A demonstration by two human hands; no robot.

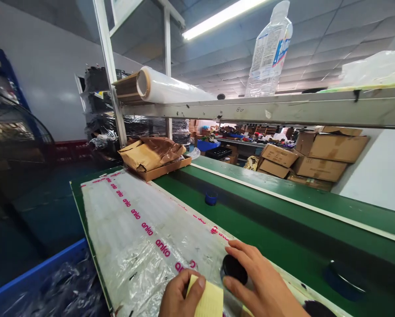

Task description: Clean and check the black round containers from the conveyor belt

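My left hand pinches a small pale yellow sheet of paper between thumb and fingers, at the bottom middle of the view. Close by on the right, my right hand has its thumb and fingers around a round black-topped container, low over the plastic-covered board. Further off, a small blue round container stands on the green surface. A larger dark blue round one is at the right, and part of a black round thing shows at the bottom edge.
Clear plastic sheeting with pink lettering covers the board beside the green surface. Brown paper lies in a shallow carton at the far end. A blue crate is at lower left. Overhead, a shelf carries a bottle and film roll.
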